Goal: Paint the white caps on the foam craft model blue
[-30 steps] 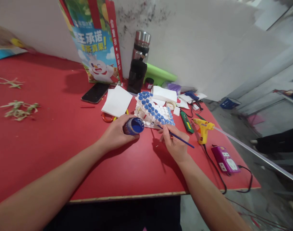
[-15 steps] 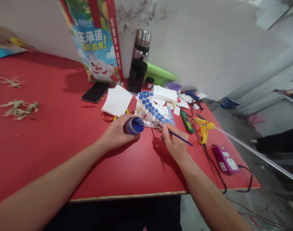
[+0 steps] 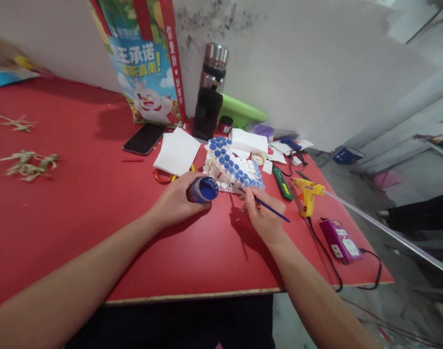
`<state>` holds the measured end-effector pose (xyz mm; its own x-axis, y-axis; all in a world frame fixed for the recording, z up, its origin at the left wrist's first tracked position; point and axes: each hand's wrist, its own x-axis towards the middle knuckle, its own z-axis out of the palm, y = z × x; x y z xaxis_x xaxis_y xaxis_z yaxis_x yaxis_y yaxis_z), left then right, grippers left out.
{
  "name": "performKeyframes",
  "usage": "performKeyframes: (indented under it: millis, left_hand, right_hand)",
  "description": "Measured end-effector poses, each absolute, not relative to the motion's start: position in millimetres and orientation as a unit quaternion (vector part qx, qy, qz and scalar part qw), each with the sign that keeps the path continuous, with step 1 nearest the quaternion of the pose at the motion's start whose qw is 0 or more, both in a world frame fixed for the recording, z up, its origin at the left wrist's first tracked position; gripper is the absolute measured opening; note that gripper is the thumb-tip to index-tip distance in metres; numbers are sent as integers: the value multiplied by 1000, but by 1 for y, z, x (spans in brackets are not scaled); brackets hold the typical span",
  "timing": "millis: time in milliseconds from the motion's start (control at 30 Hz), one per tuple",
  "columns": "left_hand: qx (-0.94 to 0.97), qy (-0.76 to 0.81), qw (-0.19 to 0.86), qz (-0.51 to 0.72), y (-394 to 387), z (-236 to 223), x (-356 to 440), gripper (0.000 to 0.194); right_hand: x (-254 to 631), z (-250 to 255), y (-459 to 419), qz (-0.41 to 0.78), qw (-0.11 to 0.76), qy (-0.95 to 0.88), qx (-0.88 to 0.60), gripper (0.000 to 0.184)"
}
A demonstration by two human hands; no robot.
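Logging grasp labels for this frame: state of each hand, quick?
Left hand: closed around an open jar of blue paint.
Right hand: closed, fingers pinching a thin blue brush.

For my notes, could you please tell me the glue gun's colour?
Yellow; the glue gun shows best in the head view.
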<state>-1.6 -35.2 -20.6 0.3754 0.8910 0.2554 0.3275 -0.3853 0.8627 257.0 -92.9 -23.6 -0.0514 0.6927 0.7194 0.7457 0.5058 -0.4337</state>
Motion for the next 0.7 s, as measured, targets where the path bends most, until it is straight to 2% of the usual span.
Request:
performKeyframes:
  millis: [233, 400, 533, 700]
  left_hand:
    - [742, 407, 369, 383, -34, -22, -2, 57]
    - [744, 411, 367, 378, -35, -20, -2, 57]
    - [744, 412, 366, 377, -35, -20, -2, 57]
    - [741, 412, 370, 379, -35, -22, -2, 59]
  right_hand:
    - [260, -26, -92, -92, 459, -741, -482, 20]
    - [253, -19, -105, -22, 500, -735, -457, 17]
    - [247, -13, -119, 24, 501, -723, -475, 12]
    - [248, -18, -122, 6, 493, -722, -485, 17]
